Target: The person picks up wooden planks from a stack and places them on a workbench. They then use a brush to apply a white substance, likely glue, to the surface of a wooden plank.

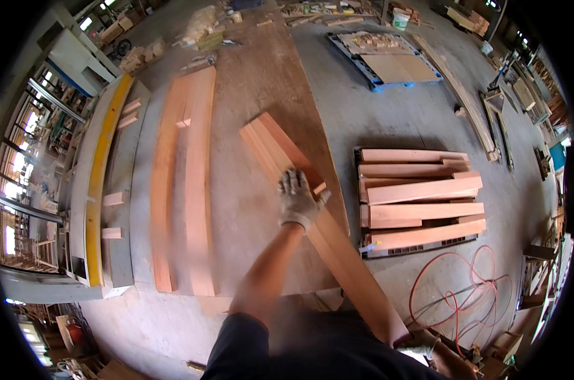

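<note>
Left hand (298,201): gloved, fingers spread, pressed flat on the upper face of a long reddish board (318,228), about midway along its length. Right hand (420,347): gloved, low at the near end of the same board, mostly hidden; closed or open cannot be told. Board position: lying on the large brown worktable (249,126), near end overhanging the table edge toward the body. Long axis: diagonal, from far-left to near-right. Far end well beyond the left hand; near end at the right hand. Two more long boards (182,183) flat on the table to the left, roughly parallel to each other, well apart from the held one. Stack of shorter boards (420,199) on a pallet on the floor to the right, orange cable (464,285) beside it.
</note>
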A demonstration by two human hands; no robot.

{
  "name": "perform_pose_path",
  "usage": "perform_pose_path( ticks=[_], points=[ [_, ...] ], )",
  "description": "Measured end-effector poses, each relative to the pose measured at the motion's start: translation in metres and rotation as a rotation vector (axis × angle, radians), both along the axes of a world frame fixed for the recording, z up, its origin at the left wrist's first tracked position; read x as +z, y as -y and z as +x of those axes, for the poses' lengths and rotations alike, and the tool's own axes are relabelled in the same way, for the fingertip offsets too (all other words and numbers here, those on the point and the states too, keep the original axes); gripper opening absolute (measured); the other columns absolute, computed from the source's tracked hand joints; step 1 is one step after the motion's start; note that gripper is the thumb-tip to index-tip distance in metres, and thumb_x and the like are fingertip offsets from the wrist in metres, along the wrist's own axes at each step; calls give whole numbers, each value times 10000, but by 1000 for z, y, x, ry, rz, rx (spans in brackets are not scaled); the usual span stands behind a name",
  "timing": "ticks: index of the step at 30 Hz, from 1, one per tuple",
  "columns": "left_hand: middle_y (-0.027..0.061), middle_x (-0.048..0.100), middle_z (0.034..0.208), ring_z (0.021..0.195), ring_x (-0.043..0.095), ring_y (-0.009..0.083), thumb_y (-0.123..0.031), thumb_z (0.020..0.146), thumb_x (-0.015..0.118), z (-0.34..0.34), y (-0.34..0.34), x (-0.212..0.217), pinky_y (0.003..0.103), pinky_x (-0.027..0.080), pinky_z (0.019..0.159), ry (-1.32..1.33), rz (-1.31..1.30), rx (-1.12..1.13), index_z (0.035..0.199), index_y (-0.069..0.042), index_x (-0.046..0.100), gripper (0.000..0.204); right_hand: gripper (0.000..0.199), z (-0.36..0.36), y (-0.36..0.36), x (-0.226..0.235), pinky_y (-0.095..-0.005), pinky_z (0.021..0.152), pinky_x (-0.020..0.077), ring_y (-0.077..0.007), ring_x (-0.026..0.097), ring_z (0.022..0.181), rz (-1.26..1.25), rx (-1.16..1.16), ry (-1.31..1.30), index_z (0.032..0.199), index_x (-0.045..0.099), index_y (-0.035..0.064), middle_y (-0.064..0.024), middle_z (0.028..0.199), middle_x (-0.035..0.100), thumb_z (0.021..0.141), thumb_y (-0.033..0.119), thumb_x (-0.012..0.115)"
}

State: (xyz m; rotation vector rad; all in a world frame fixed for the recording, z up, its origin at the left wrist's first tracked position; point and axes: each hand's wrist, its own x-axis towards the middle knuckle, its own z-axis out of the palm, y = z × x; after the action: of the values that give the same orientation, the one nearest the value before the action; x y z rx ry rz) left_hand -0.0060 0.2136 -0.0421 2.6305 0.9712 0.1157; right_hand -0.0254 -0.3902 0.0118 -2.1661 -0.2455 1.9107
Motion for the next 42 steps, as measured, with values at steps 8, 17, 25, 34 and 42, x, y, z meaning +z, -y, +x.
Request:
perform_pose_path(
  ticks=[8, 17, 25, 34, 42],
  points=[
    [258, 262, 1709, 1605, 201, 401, -557, 1012, 616, 10, 15, -8, 493, 196, 1304, 233, -210, -194, 1567, 50, 420, 845, 510, 8, -63, 26, -310, 814, 583, -111, 729, 881, 17, -63, 235, 1115, 811, 43, -50, 989, 812, 792, 419, 932],
    [258, 584, 1481, 1380, 565, 345, -350, 1028, 691, -88, 103, 30, 425, 439, 1153, 664, -483, 246, 1525, 33, 484, 661, 411, 46, -254, -47, -315, 836, 581, -118, 691, 967, 429, -327, 152, 1220, 729, -17, -59, 1091, 761, 963, 298, 793],
    [21, 698, 1203, 1073, 643, 122, -187, 1053, 679, -251, 125, -118, 299, 542, 914, 671, -810, 648, 1387, -3, 627, 384, 628, -16, -491, -41, -383, 771, 560, -154, 621, 821, 531, -17, -86, 1325, 658, 7, -75, 1049, 692, 1008, 549, 658],
    [80, 702, 1270, 1147, 646, 193, -188, 976, 757, -313, 27, -11, 344, 516, 1010, 602, -734, 640, 1376, -15, 665, 445, 661, -71, -548, -21, -384, 681, 578, -217, 708, 839, 582, 198, -18, 1158, 677, -21, -164, 966, 727, 922, 592, 757],
    [327, 512, 1494, 1378, 475, 507, -370, 829, 845, -301, 74, -14, 591, 410, 1146, 355, 4, 457, 1453, -10, 565, 772, 482, -11, -329, -17, -374, 819, 566, -174, 685, 830, 624, 341, -51, 973, 779, 30, -108, 878, 748, 963, 511, 755]
  ],
)
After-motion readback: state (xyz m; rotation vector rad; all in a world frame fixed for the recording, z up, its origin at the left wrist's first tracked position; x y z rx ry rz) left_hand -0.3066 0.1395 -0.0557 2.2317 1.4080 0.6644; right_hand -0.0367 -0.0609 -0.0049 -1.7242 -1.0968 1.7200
